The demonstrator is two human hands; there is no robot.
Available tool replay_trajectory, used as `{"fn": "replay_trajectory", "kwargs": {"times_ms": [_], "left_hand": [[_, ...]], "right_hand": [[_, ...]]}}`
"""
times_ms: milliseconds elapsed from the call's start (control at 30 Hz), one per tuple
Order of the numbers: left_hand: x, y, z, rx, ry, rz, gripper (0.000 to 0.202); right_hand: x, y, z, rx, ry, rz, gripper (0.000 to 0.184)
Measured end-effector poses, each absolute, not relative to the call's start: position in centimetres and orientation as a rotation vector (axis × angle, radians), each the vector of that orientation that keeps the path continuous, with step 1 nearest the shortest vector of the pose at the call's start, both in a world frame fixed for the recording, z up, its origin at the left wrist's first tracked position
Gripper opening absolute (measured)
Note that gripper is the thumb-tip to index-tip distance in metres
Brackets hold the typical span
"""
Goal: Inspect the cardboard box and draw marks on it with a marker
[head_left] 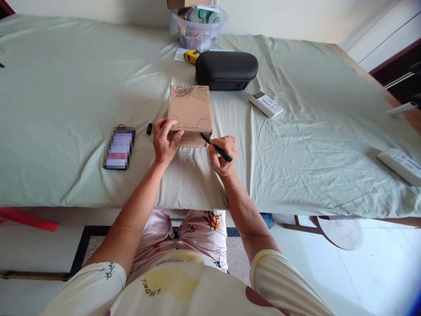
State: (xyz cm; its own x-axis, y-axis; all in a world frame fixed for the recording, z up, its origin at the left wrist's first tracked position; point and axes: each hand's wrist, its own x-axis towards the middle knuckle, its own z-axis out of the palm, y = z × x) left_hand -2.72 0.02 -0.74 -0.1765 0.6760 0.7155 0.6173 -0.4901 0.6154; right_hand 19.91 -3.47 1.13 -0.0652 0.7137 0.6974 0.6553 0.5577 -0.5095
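Note:
A small brown cardboard box [190, 107] sits on the cloth in front of me, with dark scribbles and curved lines drawn on its top. My left hand [166, 139] grips its near left corner, fingers on the top edge and thumb on the front side. Between the fingers of my right hand [223, 153] is a black marker [217, 148], uncapped and slanted. Its tip is at the box's near face, close to the right corner; whether it touches I cannot tell. The black cap [149, 128] lies left of my left hand.
Left lies a phone [119, 149], its screen blurred. Behind the box are a black case [226, 70], a yellow tape measure [191, 56] and a plastic basket [199, 33] of bottles. White-grey packs [267, 104] lie to the right. A green cloth [82, 87] covers the table.

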Motion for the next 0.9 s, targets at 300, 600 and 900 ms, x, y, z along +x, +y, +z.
{"fn": "replay_trajectory", "kwargs": {"times_ms": [300, 600, 900], "left_hand": [[-2.6, -0.3, -0.4, 1.986, 1.549, 1.788, 0.057], [-2.7, -0.2, -1.1, 1.970, 1.569, 1.703, 0.063], [-2.9, -0.5, -1.6, 1.937, 1.529, 1.731, 0.070]], "right_hand": [[20.3, -3.6, 1.5, -1.007, -1.583, -0.055, 0.025], [21.3, -2.7, 0.8, -1.051, -1.264, 0.139, 0.036], [25.1, 0.5, -0.7, -1.523, -1.319, 0.237, 0.039]]}}
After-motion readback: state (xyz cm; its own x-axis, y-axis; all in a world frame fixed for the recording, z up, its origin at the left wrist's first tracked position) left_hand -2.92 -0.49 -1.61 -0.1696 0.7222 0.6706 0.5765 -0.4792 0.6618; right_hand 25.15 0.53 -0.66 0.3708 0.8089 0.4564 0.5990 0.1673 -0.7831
